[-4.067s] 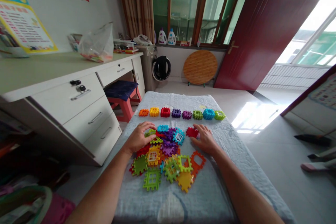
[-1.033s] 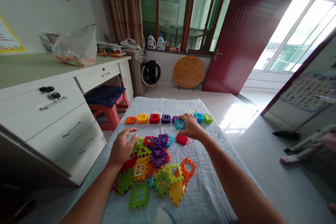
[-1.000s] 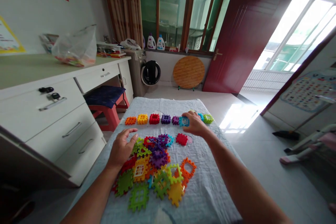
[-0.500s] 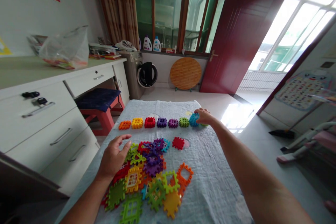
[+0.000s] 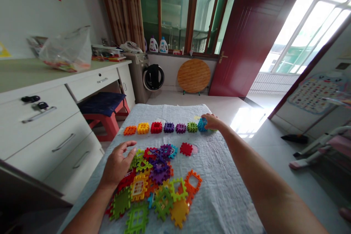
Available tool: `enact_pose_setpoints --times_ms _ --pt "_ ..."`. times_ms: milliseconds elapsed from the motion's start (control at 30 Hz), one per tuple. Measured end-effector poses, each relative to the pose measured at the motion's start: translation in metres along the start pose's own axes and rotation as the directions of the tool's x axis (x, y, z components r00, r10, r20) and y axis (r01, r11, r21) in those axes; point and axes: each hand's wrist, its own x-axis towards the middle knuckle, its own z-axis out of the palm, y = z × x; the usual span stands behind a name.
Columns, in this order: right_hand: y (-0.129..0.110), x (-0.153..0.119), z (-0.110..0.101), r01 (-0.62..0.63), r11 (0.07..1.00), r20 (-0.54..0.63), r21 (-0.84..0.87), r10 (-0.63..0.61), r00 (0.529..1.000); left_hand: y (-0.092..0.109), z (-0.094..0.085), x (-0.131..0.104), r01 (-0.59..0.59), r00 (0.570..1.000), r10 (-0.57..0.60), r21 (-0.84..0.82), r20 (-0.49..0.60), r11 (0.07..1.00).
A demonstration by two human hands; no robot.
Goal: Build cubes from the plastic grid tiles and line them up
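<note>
Blue stack (image 5: pixel 202 125) lay at right hand's (image 5: pixel 214 121) fingers | right: curled against it, grip unclear | left hand (image 5: pixel 120 161): spread, beside tile pile (image 5: pixel 160 174)

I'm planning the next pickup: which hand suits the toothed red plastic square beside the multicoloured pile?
Probably the right hand: it's nearer the red square, though at the blue plastic stack. The left hand looks empty but sits across the pile.
</note>
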Motion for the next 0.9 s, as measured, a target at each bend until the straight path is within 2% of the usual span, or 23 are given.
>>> enact_pose_setpoints --times_ms 233,333,433,500,600,733,900 --pt "-0.003 -0.004 -0.002 -0.014 1.000 -0.015 0.017 0.014 1.000 0.001 0.000 0.000 -0.024 1.000 0.024 0.011 -0.004 1.000" --pt "-0.013 -0.017 -0.009 -0.004 0.998 -0.116 0.068 0.012 0.993 0.004 -0.002 0.000 -0.042 0.999 0.042 -0.008 -0.008 0.999" --pt "-0.041 -0.043 -0.013 0.128 0.977 -0.221 0.169 -0.089 0.971 0.003 -0.002 0.001 -0.048 0.999 0.048 -0.023 0.007 0.999" --pt "-0.069 -0.066 -0.012 0.278 0.932 -0.195 0.231 -0.236 0.952 0.001 -0.001 0.001 -0.060 0.998 0.061 -0.016 0.034 0.998" --pt "-0.113 -0.096 -0.002 0.424 0.852 -0.153 0.307 -0.395 0.906 -0.003 0.001 0.002 -0.092 0.993 0.092 -0.007 0.079 0.996" --pt "-0.153 -0.111 0.017 0.466 0.822 -0.143 0.328 -0.444 0.884 -0.003 0.002 0.001 -0.114 0.990 0.115 -0.021 0.082 0.993" --pt "-0.167 -0.107 0.035 0.410 0.850 -0.184 0.330 -0.368 0.911 0.001 0.000 0.001 -0.128 0.988 0.133 -0.061 0.075 0.990"
